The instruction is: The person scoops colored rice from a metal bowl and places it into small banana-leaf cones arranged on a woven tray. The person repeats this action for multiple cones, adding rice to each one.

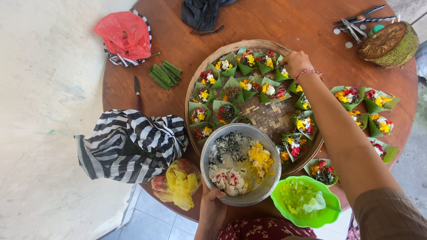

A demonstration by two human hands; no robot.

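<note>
1. A red bag point(123, 32) lies at the table's point(302, 26) far left edge, with cut green leaf strips point(163, 74) and a small knife point(137, 85) just beside it.
2. A striped bag point(129, 146) hangs over the near left edge, and a yellow bag point(179, 183) sits below it.
3. The left hand point(212, 206) grips the near rim of a metal bowl point(267, 178), thumb over the edge. The bowl holds white rice, yellow petals and dark shreds, and it rests on the near edge of a woven tray point(267, 118).
4. The bowl looks stiff and fairly heavy with its load, and the rim may be slick; a hold at the rim with support under the base would suit it.
5. The tray carries many leaf cups point(231, 86) filled with red, yellow and white flowers.
6. The right hand point(297, 62) reaches across to the tray's far rim, fingers pinched together over a cup point(283, 71); I cannot tell what they hold.
7. The cups look light, soft and easily tipped, so they are best lifted from below by the folded leaf.
8. A green bowl point(327, 213) of pale shreds stands near right.
9. More cups point(378, 101) lie on the bare table, right of the tray.
10. At far right sit a cut fruit point(389, 44), coins and scissors point(356, 29).
</note>
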